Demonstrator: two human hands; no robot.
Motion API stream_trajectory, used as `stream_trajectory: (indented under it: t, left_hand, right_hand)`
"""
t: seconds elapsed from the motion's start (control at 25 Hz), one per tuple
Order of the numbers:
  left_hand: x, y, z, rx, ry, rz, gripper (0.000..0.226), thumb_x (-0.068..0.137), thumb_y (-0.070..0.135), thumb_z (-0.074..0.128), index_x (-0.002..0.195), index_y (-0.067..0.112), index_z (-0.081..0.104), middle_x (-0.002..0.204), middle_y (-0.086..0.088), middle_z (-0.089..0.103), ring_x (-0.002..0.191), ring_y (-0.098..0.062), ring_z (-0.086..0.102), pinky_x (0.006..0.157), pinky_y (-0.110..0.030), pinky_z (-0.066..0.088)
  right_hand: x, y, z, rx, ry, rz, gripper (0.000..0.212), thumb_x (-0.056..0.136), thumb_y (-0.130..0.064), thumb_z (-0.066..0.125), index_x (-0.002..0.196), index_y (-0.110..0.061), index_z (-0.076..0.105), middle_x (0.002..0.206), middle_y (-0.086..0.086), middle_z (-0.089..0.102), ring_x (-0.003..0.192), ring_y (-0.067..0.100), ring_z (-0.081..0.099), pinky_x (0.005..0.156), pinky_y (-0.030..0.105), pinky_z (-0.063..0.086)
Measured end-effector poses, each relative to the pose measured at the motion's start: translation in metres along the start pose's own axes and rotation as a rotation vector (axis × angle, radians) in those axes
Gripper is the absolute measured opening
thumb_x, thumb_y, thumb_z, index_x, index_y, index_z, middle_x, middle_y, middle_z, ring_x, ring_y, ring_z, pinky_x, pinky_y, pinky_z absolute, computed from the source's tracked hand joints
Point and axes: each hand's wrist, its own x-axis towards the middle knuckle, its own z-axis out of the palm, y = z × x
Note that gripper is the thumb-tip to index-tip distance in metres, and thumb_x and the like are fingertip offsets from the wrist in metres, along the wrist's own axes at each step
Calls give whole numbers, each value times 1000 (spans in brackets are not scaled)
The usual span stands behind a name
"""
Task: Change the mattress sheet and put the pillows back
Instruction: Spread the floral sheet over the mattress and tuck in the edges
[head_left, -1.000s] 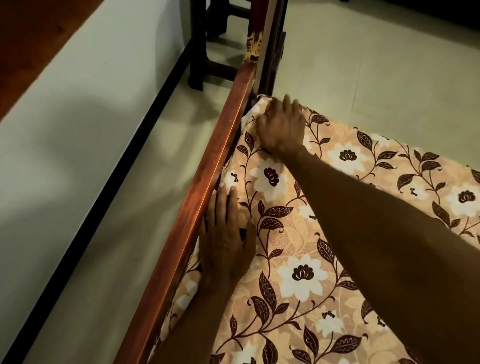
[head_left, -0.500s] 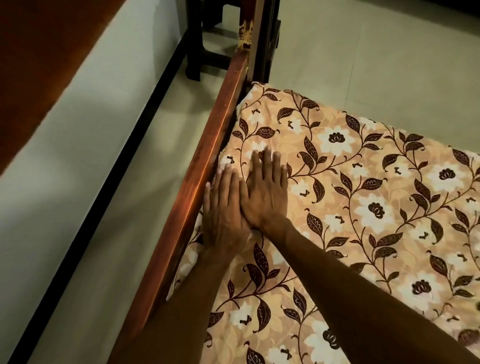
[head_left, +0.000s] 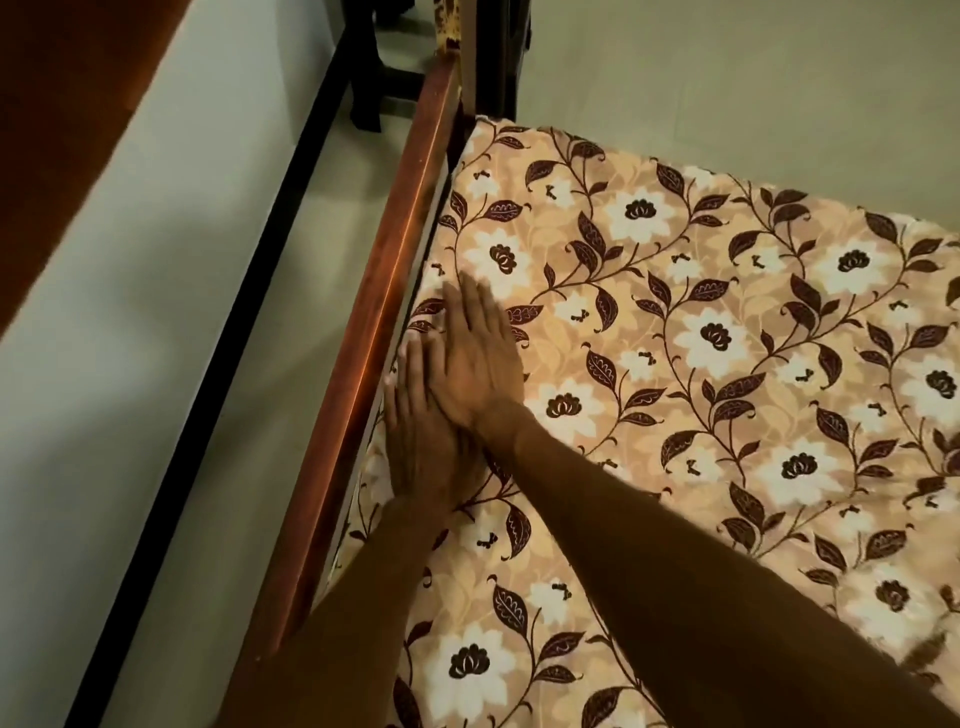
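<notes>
Two flat hands, right hand (head_left: 480, 358) overlapping left hand (head_left: 423, 441), press one floral sheet (head_left: 701, 364) beside one wooden rail (head_left: 374, 332).

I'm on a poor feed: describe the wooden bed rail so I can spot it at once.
Start from the floral sheet covering the mattress. Along its left edge, where both flat hands, left and right, meet, runs the wooden rail. It is the one glossy reddish-brown bar, unlike the thin black strip farther left at the wall's foot.
</notes>
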Motion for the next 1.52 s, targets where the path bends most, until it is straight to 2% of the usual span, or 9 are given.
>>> stream_trajectory:
  t: [0.24,0.4,0.52,0.8,1.08,1.16,1.28,1.4,1.52]
  left_hand:
    - [-52,-41,0,102,-13,155,68,108,42,25,167,21,-3,175,-2,-5,162,-22,-6,130,-54,13]
    - [-49,-43,9,142,-51,88,68,109,31,34,167,15,0,175,-11,-1,161,-31,3,128,-57,16]
    - [-107,-23,2,144,-95,171,67,107,34,29,166,8,10,174,-15,6,161,-30,7,130,-52,11]
    - [-335,136,50,13,-345,472,66,109,38,30,167,17,8,175,-4,0,162,-18,-3,127,-57,17]
    - [-408,126,92,240,-130,212,70,104,47,27,167,24,10,176,-3,-1,162,-26,-4,129,-55,3]
    - [-416,92,83,287,-65,20,70,105,51,22,167,23,10,175,-8,4,161,-32,4,127,-59,9]
    - [-418,97,69,374,-182,-3,74,101,50,32,156,1,33,165,-27,24,149,-49,26,116,-71,27]
    - [-453,232,64,172,-115,343,58,96,26,42,137,-14,51,142,-39,49,126,-57,54,104,-72,44]
    - [-507,410,75,65,-31,810,46,82,16,56,113,-14,69,115,-34,71,102,-47,73,81,-61,59]
  right_hand:
    - [-165,42,22,-90,23,281,75,108,-48,24,166,-12,-8,172,13,-21,159,28,-19,130,54,6]
    - [-168,15,28,23,-117,-77,72,104,-47,14,166,-12,14,174,13,1,161,26,-8,130,50,7]
    - [-210,29,3,216,-73,21,70,103,-46,14,164,-12,25,173,11,17,161,22,6,131,43,10]
    - [-464,163,-22,3,-118,287,68,109,-40,24,167,-20,-6,173,7,-17,160,21,-17,130,49,9]
    - [-661,325,-30,-135,-79,426,72,108,-47,35,168,-26,0,175,6,-13,161,26,-11,129,53,13]
    - [-700,353,-37,-121,-60,580,72,108,-50,29,168,-25,-1,175,6,-13,161,26,-11,129,53,14]
    - [-751,397,-54,-105,-44,712,72,107,-52,18,167,-20,-4,174,8,-13,161,26,-11,128,53,17]
    - [-762,424,-73,-27,29,797,72,106,-46,24,167,-14,3,175,9,-6,162,26,-6,128,53,19]
    - [-752,456,-91,28,94,921,73,106,-45,28,167,-13,3,175,10,-5,162,27,-5,128,53,16]
